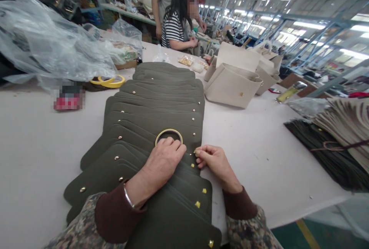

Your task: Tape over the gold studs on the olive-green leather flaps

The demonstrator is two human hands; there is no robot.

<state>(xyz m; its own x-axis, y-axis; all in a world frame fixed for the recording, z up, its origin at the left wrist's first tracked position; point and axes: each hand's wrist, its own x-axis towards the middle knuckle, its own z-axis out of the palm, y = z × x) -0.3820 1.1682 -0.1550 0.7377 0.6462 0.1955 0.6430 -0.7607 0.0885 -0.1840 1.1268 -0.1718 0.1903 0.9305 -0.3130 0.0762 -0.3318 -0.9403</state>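
Note:
Overlapping olive-green leather panels [155,126] lie fanned in a long row down the white table [37,153], each with small gold studs. My left hand [163,160] rests flat on the panels, its fingertips at the lower rim of a yellow tape roll [168,131]. My right hand [215,162] lies just right of the row, with thumb and forefinger pinched on a small yellow tape square [196,151] at a panel edge. Similar yellow squares [197,204] sit on the nearer panels. My hands hide part of the stack.
Cream leather bags [232,83] stand beyond my right hand, and a bundle of dark straps [325,153] lies at right. Plastic sheeting [52,41] is heaped at far left. A seated co-worker in a striped top [173,30] works at the far table end, with another person standing behind.

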